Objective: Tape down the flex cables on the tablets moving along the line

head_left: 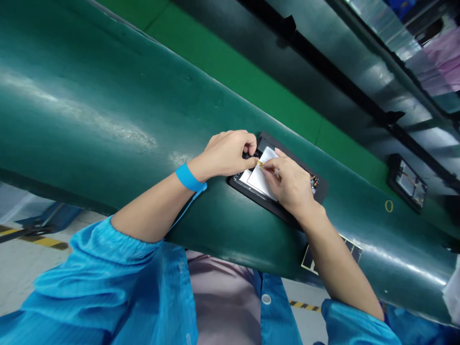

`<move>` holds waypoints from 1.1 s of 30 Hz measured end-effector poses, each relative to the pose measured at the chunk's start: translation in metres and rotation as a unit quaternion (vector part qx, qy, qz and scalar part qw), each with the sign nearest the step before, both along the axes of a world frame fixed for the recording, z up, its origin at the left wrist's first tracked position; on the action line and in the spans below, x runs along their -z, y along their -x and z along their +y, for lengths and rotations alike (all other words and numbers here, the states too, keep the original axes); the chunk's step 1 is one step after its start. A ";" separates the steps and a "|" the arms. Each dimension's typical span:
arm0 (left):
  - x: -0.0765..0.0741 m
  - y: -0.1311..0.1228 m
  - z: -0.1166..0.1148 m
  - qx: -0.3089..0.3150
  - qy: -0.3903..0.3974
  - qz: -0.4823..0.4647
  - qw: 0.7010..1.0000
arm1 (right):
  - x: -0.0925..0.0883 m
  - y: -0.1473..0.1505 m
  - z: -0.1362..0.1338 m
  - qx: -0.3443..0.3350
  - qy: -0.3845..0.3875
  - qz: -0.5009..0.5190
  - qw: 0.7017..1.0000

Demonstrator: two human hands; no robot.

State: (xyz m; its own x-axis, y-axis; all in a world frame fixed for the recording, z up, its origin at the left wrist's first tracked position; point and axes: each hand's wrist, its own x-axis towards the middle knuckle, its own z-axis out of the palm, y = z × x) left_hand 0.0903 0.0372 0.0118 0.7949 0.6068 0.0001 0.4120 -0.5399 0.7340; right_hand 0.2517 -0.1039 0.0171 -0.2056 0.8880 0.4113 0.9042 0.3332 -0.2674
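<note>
An opened tablet-like device lies in a black tray (pixel 264 207) on the green bench. A white flat rectangular piece (pixel 257 179) sits over the device, turned at an angle to its frame. Across that piece runs a small amber strip (pixel 259 163), like tape or a flex cable. My right hand (pixel 290 186) pinches at the strip's right end, its palm over the device. At the strip's left end is the thumb of my left hand (pixel 230 153), whose fingers are curled; what they hold is hidden. A blue wrist strap (pixel 189 178) circles my left wrist.
Farther right, a second opened device in a black tray (pixel 408 183) lies beyond the bench's raised green strip (pixel 273 100). A card with dark rectangles (pixel 354 249) lies under my right forearm. Dark rails (pixel 334 67) run along the far side. The bench's near edge is close to my body.
</note>
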 end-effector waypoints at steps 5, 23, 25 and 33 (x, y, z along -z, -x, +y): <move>0.000 0.000 0.000 0.000 0.002 -0.003 1.000 | 0.002 0.000 -0.001 0.017 0.016 0.021 1.000; -0.005 0.008 0.007 0.035 0.025 0.001 0.999 | 0.008 0.002 0.002 0.025 -0.008 0.040 0.999; -0.005 0.009 0.009 0.041 0.029 -0.003 0.999 | 0.009 0.001 0.001 0.027 -0.012 0.048 0.998; -0.001 0.010 0.012 0.075 0.012 -0.033 0.997 | 0.016 0.001 0.000 0.040 -0.017 0.065 0.997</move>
